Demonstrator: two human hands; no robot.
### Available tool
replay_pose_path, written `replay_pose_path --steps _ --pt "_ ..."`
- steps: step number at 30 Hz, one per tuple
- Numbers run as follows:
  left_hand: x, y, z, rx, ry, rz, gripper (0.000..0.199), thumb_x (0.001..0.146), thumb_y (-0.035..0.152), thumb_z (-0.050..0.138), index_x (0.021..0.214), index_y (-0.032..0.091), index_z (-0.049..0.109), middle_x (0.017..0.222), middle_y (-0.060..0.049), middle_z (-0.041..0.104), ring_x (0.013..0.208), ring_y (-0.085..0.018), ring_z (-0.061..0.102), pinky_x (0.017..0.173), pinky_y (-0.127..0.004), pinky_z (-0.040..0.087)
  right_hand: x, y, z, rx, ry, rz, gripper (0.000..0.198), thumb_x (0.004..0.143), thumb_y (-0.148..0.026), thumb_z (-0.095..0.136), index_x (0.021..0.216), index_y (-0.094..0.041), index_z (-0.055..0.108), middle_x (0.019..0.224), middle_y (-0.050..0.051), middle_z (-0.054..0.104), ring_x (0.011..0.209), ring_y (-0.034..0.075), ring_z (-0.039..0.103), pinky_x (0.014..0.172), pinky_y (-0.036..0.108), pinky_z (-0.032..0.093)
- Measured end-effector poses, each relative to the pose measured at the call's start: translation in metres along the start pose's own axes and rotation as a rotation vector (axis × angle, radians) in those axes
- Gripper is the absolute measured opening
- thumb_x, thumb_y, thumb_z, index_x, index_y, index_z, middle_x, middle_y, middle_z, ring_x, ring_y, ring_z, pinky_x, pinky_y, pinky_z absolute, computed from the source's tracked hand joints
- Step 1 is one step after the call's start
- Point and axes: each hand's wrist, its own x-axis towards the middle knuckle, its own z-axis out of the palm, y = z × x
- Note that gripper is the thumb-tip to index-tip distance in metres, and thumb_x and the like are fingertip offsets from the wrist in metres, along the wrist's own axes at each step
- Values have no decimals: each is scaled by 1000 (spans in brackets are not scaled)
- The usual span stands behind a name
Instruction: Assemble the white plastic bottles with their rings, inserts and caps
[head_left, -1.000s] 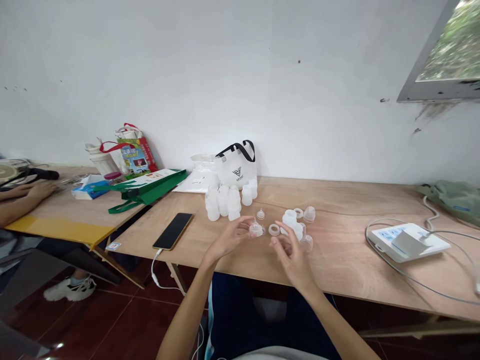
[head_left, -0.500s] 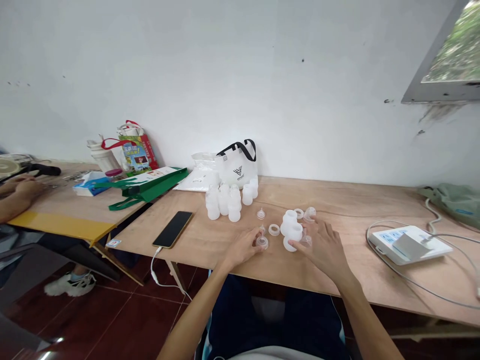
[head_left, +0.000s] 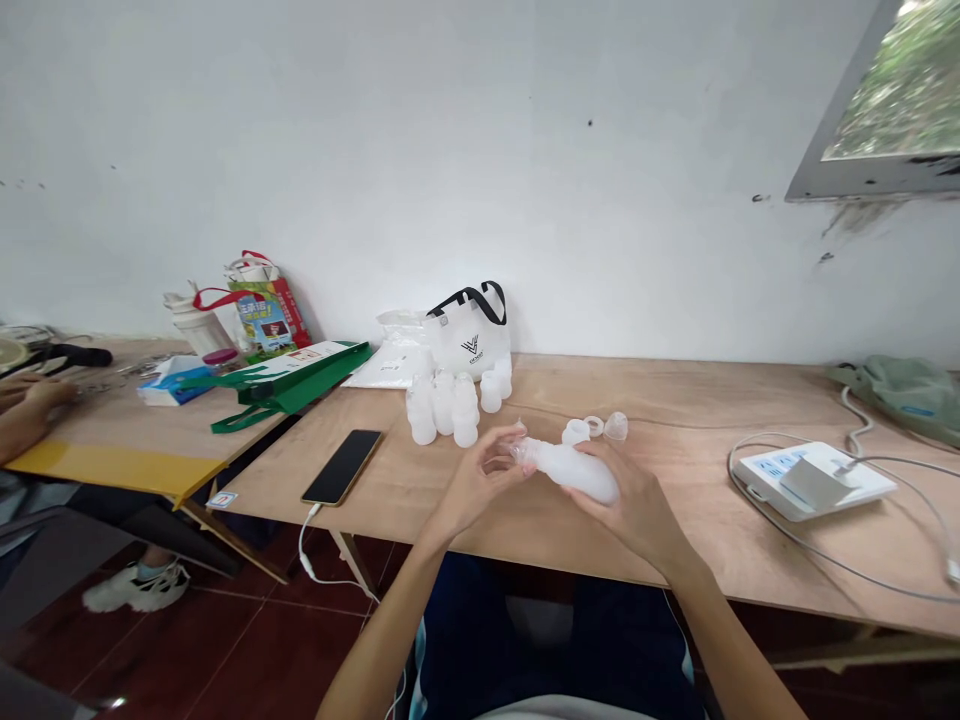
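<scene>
Our right grip [head_left: 634, 497] clamps a white bottle [head_left: 574, 470]; our left grip [head_left: 481, 474] pinches its clear top [head_left: 528, 452]. Beyond the left grip stand other bottles [head_left: 443, 405].

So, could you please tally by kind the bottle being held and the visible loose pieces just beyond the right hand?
Held bottle: 1
White container, partly hidden: 1
Ring: 1
Clear domed cap: 1
Total: 4
</scene>
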Motion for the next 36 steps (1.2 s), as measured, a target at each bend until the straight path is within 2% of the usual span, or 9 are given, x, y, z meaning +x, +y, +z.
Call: replay_pose_path --steps 6,11,15,18,21,23,29,34,36 --pt "3 -14 7 -40 39 -54 43 79 47 85 105 18 66 109 -7 67 94 -20 67 80 -31 58 -4 -3 14 -211 142 -304 33 98 -20 62 131 -22 57 113 12 71 100 28 71 81 39 58" --pt "6 -18 4 -131 10 -175 49 78 56 84 95 14 66 79 -4 68 63 -13 63 60 -28 57 -9 2 25 -224 192 -388 37 95 -13 64 130 -23 60 112 13 72 100 28 71 81 40 58" --pt "5 -11 -6 -66 1 -156 51 70 53 90 96 15 70 88 -6 72 76 -18 67 66 -30 58 -8 -4 24 8 81 -145 29 94 -28 68 123 -25 64 111 10 73 99 28 70 81 42 58" --pt "3 -1 -17 40 -122 -96 49 65 42 95 103 18 75 107 -7 74 98 -22 68 87 -34 56 -2 -12 13 322 -217 191 31 89 -50 73 109 -28 65 103 4 73 85 24 70 68 36 58" --pt "1 3 -22 50 -184 -87 48 66 40 95 106 20 77 108 -7 75 99 -23 68 93 -36 53 1 -19 5 579 -435 398 31 93 -57 66 102 -27 63 81 0 69 61 18 63 52 30 51" --pt "2 -1 -19 42 -141 -106 46 70 45 92 105 19 77 103 -7 76 95 -22 69 91 -36 53 1 -21 5 544 -393 401 30 92 -56 66 101 -28 63 82 0 69 64 18 63 56 31 52" --pt "7 -12 -13 -13 -74 -187 49 75 56 85 103 16 77 98 -10 75 86 -23 69 76 -35 56 -4 -19 14 178 -79 154 36 87 -51 72 114 -28 67 113 8 73 100 31 67 83 45 54" --pt "-2 9 -25 -52 -308 23 37 78 35 89 111 24 76 137 -9 65 130 -30 57 111 -45 46 1 -25 3 601 -341 399 33 89 -58 70 104 -29 65 94 2 70 72 20 66 57 32 51" --pt "-6 16 -25 -39 -326 55 49 81 34 87 127 30 70 150 -8 55 135 -30 53 113 -46 43 3 -28 0 746 -380 488 35 89 -60 68 104 -28 63 89 1 67 62 17 61 47 28 44"
